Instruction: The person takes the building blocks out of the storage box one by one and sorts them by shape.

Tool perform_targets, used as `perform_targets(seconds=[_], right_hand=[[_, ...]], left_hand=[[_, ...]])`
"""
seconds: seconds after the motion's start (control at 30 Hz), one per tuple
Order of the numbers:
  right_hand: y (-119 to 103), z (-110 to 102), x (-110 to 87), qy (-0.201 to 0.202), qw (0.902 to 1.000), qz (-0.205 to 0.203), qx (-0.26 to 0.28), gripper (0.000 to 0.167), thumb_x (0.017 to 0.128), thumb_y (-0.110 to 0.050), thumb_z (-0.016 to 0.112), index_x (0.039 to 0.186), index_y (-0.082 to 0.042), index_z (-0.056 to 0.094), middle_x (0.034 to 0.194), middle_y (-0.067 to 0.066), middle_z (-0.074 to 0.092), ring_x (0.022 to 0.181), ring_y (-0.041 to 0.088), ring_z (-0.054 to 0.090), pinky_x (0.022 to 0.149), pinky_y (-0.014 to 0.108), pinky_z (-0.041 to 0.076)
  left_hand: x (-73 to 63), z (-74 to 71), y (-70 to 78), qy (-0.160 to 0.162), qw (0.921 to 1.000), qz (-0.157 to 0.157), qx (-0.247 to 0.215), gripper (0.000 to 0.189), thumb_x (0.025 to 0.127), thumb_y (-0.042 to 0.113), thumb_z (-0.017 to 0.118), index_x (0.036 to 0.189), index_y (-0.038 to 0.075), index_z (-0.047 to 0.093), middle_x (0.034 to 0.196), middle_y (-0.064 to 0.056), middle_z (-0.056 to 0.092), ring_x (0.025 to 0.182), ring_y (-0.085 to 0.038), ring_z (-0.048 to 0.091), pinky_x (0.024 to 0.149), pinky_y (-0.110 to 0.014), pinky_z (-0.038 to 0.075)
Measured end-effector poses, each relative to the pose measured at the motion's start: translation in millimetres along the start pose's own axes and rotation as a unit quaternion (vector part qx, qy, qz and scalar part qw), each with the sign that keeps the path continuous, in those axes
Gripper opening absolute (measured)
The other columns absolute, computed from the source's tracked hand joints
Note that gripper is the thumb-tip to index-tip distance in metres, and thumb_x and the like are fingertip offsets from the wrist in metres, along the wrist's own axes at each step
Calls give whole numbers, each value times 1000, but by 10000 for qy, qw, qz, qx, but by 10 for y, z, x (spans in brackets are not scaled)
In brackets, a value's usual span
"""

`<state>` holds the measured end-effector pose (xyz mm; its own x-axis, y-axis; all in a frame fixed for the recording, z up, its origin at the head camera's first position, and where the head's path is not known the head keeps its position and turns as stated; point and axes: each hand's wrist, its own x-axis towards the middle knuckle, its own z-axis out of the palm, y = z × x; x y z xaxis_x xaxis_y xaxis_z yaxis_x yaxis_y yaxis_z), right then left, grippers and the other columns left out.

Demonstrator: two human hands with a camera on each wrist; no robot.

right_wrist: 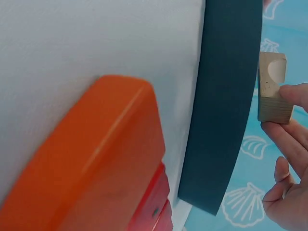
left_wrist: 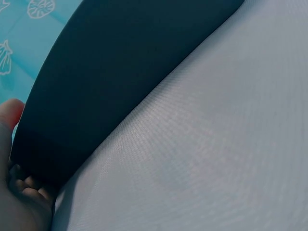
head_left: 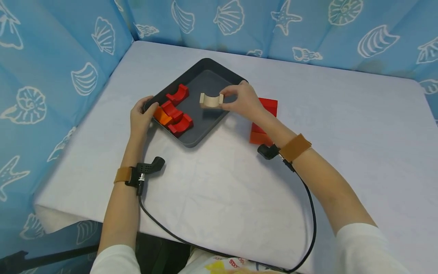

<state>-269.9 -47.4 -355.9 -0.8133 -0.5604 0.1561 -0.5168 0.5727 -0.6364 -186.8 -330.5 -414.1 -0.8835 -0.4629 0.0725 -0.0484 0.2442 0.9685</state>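
Observation:
A dark grey tray [head_left: 208, 78] lies turned at an angle on the table. My left hand [head_left: 139, 118] grips its left corner, thumb over the rim; in the left wrist view the fingers curl at the tray's outer wall [left_wrist: 96, 86]. Between thumb and fingers my right hand [head_left: 244, 99] pinches a plain wooden arch block [head_left: 211, 102], held above the tray's right part. The right wrist view shows this wooden block [right_wrist: 269, 103] beyond the tray wall. Inside the tray's left end lie several red arch blocks [head_left: 180, 125] and an orange block [head_left: 162, 116].
Right of the tray, partly hidden under my right forearm, red blocks [head_left: 269, 104] and an orange block [head_left: 260, 137] stand in a row on the white cloth [head_left: 219, 190]. A blue shell-patterned curtain [head_left: 205, 23] borders the table. Black cables [head_left: 312, 213] run from both wrist cameras.

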Motion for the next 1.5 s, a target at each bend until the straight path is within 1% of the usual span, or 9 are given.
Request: perform_targets(seconds=[0.1, 0.33, 0.5, 0.67, 0.8, 0.93, 1.1, 1.4, 1.5], right_hand=[[16, -60, -35, 56, 10000, 34, 24, 34, 76, -19, 70, 107, -4, 65, 95, 11, 65, 87, 25, 40, 64, 31, 34], [21, -214, -100, 97, 9995, 256, -184, 35, 76, -20, 69, 108, -6, 64, 96, 11, 63, 89, 25, 38, 64, 32, 35], [70, -285, -153, 109, 9992, 303, -255, 36, 76, -21, 69, 109, -7, 64, 96, 11, 63, 91, 27, 40, 67, 32, 37], [163, -358, -207, 152, 9991, 296, -278, 36, 77, -19, 69, 110, -7, 63, 99, 10, 62, 93, 26, 40, 70, 34, 37], [254, -440, -255, 231, 9983, 448, -280, 36, 78, -19, 68, 111, -7, 63, 102, 9, 61, 95, 26, 39, 73, 36, 37], [340, -543, -313, 307, 9973, 586, -311, 38, 78, -20, 68, 113, -7, 62, 103, 9, 60, 96, 25, 39, 73, 35, 36], [424, -641, -372, 406, 9969, 594, -333, 40, 78, -22, 68, 114, -7, 62, 104, 9, 61, 95, 22, 39, 72, 34, 34], [556, -753, -481, 456, 9958, 677, -422, 40, 79, -22, 67, 114, -4, 61, 105, 12, 60, 96, 28, 39, 70, 36, 33], [588, -793, -518, 478, 9955, 677, -460, 39, 79, -22, 67, 113, -4, 61, 105, 13, 60, 95, 28, 39, 70, 36, 32]], left_hand=[[0, -2, -4, 10, 10000, -29, 79, 42, 85, 25, 56, 121, 3, 54, 120, -10, 52, 103, -14, 46, 90, -23, 34], [-10, -11, 31, 0, 10000, -59, -77, 42, 85, 24, 57, 121, 2, 54, 116, -12, 53, 97, -14, 46, 86, -23, 36], [-11, -2, 24, -10, 9999, -135, -15, 42, 85, 25, 56, 121, 3, 53, 119, -11, 52, 101, -14, 45, 89, -23, 35], [-9, -1, 16, -7, 9998, -190, 38, 43, 85, 26, 56, 122, 4, 53, 120, -11, 51, 104, -15, 45, 90, -23, 34], [-5, -5, 12, -11, 9998, -156, 93, 43, 85, 27, 56, 122, 4, 53, 120, -11, 51, 103, -15, 45, 90, -23, 34], [-11, 1, 15, 3, 9998, -152, 138, 43, 85, 26, 56, 122, 4, 53, 120, -11, 51, 101, -14, 45, 89, -23, 35], [-12, 8, 16, 10, 9997, -198, 154, 43, 85, 26, 56, 123, 5, 52, 120, -11, 51, 100, -14, 45, 88, -23, 36], [-10, 7, 3, 17, 9994, -222, 251, 44, 86, 29, 55, 124, 6, 52, 122, -10, 50, 104, -16, 45, 90, -23, 35], [-11, 6, 5, 30, 9993, -215, 289, 44, 86, 30, 55, 124, 7, 52, 122, -10, 50, 105, -16, 44, 91, -24, 34]])
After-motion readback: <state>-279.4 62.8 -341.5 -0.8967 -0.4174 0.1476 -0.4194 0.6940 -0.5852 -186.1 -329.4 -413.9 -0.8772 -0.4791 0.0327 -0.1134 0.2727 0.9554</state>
